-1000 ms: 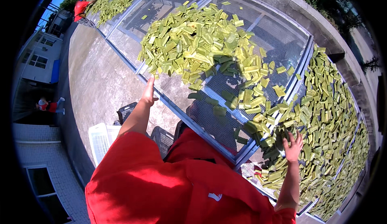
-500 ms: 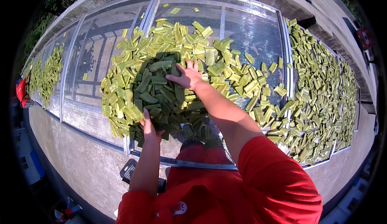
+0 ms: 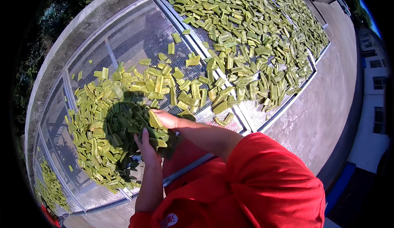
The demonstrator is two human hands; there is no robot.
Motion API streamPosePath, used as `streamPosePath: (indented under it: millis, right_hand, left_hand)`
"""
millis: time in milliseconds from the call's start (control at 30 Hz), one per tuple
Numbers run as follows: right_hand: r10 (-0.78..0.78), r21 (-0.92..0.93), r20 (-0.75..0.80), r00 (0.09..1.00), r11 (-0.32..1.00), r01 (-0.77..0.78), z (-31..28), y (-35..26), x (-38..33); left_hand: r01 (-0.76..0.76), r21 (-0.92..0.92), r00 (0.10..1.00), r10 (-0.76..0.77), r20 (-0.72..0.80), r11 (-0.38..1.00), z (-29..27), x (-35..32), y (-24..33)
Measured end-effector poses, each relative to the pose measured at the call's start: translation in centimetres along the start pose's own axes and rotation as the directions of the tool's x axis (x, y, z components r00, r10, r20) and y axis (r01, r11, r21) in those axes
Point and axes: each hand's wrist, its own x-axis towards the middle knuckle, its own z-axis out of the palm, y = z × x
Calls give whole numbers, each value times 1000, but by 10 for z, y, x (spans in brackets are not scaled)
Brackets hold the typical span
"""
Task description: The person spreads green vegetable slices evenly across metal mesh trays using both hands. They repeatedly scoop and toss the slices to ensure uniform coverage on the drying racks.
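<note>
Between my left hand point(image 3: 147, 148) and my right hand point(image 3: 165, 119) is a scooped bunch of flat, cut green plant pieces point(image 3: 158, 133), close to the screen's near edge. My left fingers curve under the bunch from the near side, thumb up. The right hand cups it from the right, and its fingertips are hidden behind the pieces. A large heap of the same pieces point(image 3: 94, 125) lies on the mesh screen point(image 3: 135, 35), directly beyond and left of my hands. My shadow falls over part of the heap.
To the right, a neighbouring mesh screen carries a spread layer of green pieces point(image 3: 246, 43). Metal frame bars point(image 3: 180, 22) separate the screens. More pieces point(image 3: 51, 187) lie at the far left. A low concrete wall point(image 3: 53, 64) runs behind, and concrete floor point(image 3: 320, 96) extends to the right.
My view has turned to the right. My hands have come together from being apart on the heap, and now gather a bunch of pieces between them near the screen's near edge.
</note>
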Motion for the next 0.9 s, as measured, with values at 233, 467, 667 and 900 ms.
streamPosePath:
  millis: [233, 467, 667, 900]
  right_hand:
    - [-310, 157, -287, 906, 918, 364, -135, -166, -197]
    - [-543, -212, -706, 454, 774, 596, -280, -334, -303]
    - [-825, -817, -548, 134, 495, -295, -422, -328, -318]
    - [-828, -893, -350, 437, 154, -423, -337, -299, -200]
  left_hand:
    - [-36, 190, 766, -95, 636, 981, 214, -51, -50]
    - [-168, 458, 648, -252, 718, 873, 378, -57, -77]
    - [-636, 711, 753, -41, 657, -299, 315, 45, -124]
    - [-494, 698, 786, 78, 614, -517, 316, 89, -130]
